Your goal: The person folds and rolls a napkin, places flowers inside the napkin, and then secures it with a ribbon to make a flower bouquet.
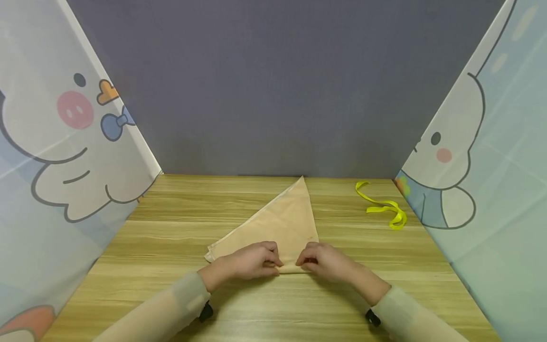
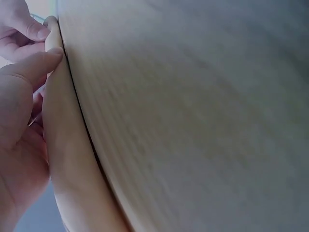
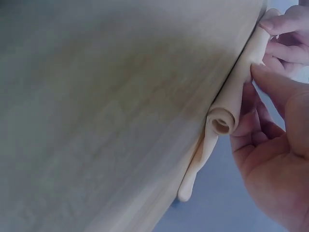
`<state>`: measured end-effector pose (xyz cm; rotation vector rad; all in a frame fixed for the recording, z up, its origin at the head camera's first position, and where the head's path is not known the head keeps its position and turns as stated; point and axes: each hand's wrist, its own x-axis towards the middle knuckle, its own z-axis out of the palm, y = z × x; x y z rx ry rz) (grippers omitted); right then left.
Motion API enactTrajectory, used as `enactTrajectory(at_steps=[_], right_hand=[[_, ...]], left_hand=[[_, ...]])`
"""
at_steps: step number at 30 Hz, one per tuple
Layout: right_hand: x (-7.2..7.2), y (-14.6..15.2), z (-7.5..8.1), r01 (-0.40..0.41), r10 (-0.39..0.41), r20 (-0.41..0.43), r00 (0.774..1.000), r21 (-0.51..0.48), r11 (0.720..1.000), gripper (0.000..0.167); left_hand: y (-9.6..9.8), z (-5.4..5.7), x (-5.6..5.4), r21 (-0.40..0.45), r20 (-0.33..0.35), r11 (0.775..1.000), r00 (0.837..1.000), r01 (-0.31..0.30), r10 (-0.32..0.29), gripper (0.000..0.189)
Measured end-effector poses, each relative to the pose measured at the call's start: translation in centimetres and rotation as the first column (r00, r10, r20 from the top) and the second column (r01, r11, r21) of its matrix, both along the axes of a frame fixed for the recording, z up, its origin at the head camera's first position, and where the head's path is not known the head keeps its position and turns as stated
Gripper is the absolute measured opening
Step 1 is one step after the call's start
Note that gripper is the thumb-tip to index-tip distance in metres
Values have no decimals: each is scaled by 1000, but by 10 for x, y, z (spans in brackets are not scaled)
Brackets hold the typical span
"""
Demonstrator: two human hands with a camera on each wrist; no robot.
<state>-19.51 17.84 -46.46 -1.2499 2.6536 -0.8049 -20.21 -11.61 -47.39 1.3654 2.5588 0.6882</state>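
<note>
A peach-coloured cloth (image 1: 279,218), folded into a triangle, lies on the wooden table with one point toward the back wall. Its front edge is turned into a narrow roll (image 3: 236,96), and the spiral end of that roll shows in the right wrist view. My left hand (image 1: 255,260) pinches the rolled edge between thumb and fingers. A short way to the right, my right hand (image 1: 328,262) pinches the same edge near its right end. From the left wrist, the roll (image 2: 70,140) runs along the tabletop beneath both thumbs. The fingertips behind the roll are partly hidden.
A crumpled yellow ribbon (image 1: 386,207) lies at the back right of the wooden table (image 1: 171,228). A grey wall (image 1: 273,90) closes off the back. Printed cartoon panels stand at the left (image 1: 47,142) and right (image 1: 504,180) sides.
</note>
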Motion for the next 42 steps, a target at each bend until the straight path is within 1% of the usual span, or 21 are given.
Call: enactTrajectory(at_steps=[3,6,8,13,16,20,23,26,29,31,33,34,37,42], right_hand=[[0,2,1,1,-1,49,999,-3,1000,11],[2,4,2,-2,2,65,998,10,1000,18],[2,5,2,-16,15,25,1000,17,1000,20],[2,4,1,-46,47,-109,993,11,999,18],[-1,4,1,-43,43,-117,992,4,999,17],[-5,4,0,-6,6,-51,999,4,1000,18],[-8,4,0,32,-32,-6,999,11,999,18],[-9,5,0,70,-71,38,997,15,997,16],[-10,5,0,105,-105,87,991,12,994,16],[-10,5,0,112,-112,98,989,4,994,16],[-10,5,0,107,-106,101,989,-5,994,16],[-11,5,0,102,-101,95,990,-7,995,16],[-11,5,0,89,-89,80,993,0,996,18],[-11,4,-1,54,-54,11,998,39,998,17]], left_hand=[[-1,1,1,2,-19,1000,1000,-2,3,24],[-2,1,1,7,-45,1000,999,10,-10,25],[-2,1,1,5,-43,1000,999,20,-20,26],[-4,-2,-1,18,8,999,999,51,-52,26],[-6,-4,-3,40,57,998,998,38,-40,24],[-9,-6,-7,59,114,998,993,-15,8,22],[-10,-7,-10,63,136,997,990,-40,32,21],[-10,-8,-12,73,151,996,987,-59,47,20],[-10,-8,-13,80,189,993,979,-89,73,21],[-10,-7,-14,91,207,991,975,-96,75,24],[-10,-7,-14,97,203,992,977,-84,63,28],[-10,-6,-14,99,190,993,980,-71,51,30],[-10,-6,-15,95,131,995,991,-28,15,29],[-10,-6,-14,62,95,998,995,-12,6,28]])
